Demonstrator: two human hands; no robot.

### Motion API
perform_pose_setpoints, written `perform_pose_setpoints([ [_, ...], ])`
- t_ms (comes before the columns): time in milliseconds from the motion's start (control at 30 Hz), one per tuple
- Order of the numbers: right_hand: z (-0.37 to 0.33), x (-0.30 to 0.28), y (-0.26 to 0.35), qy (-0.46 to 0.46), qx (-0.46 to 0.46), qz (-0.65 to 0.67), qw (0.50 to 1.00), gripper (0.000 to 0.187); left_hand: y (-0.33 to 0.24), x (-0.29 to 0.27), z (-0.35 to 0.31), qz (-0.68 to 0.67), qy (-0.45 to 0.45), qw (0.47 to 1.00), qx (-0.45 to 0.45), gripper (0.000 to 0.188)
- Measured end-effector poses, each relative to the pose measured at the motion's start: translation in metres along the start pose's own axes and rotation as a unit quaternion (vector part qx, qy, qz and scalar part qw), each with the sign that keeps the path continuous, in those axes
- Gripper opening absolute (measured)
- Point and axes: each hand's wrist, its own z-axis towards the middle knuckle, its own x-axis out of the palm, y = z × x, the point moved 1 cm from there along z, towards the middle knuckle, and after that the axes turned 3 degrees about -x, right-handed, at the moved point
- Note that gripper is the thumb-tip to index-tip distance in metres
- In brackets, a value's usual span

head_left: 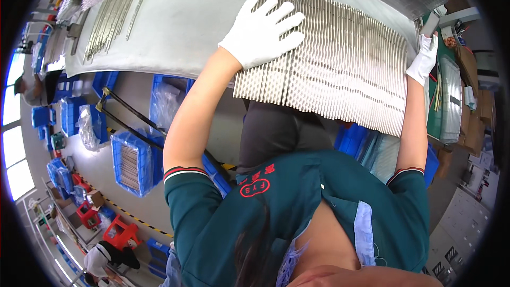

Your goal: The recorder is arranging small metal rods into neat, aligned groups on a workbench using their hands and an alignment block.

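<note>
White-covered table [178,26] bears slim metal rods [350,58], left hand [265,36] atop them with splayed fingers, right hand [423,62] beside them, its grip unclear

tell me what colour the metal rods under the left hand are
Silver-grey with a shine; the metal rods show best in the head view.

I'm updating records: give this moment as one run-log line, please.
left hand: spread on row of metal rods | right hand: at grey block, grip unclear | more rods: farther left on table
</note>
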Motion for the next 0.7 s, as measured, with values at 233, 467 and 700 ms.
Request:
perform_pose_setpoints([
  [233, -0.001, 0.004, 0.002, 0.004, 0.022, 0.031, 0.999, 0.064, 0.031, -0.015, -0.05, 0.04, 0.002, 0.999, 0.0, 0.035],
  [467, 0.001, 0.002, -0.015, 0.034, 0.01, 0.048, 0.998, 0.073, -0.032, -0.059, -0.097, -0.081, 0.016, 0.985, -0.154, 0.054],
  [700, 0.002, 0.003, -0.021, 0.027, 0.05, 0.127, 0.99, 0.071, -0.06, -0.066, -0.075, -0.192, 0.03, 0.972, -0.129, 0.073],
])
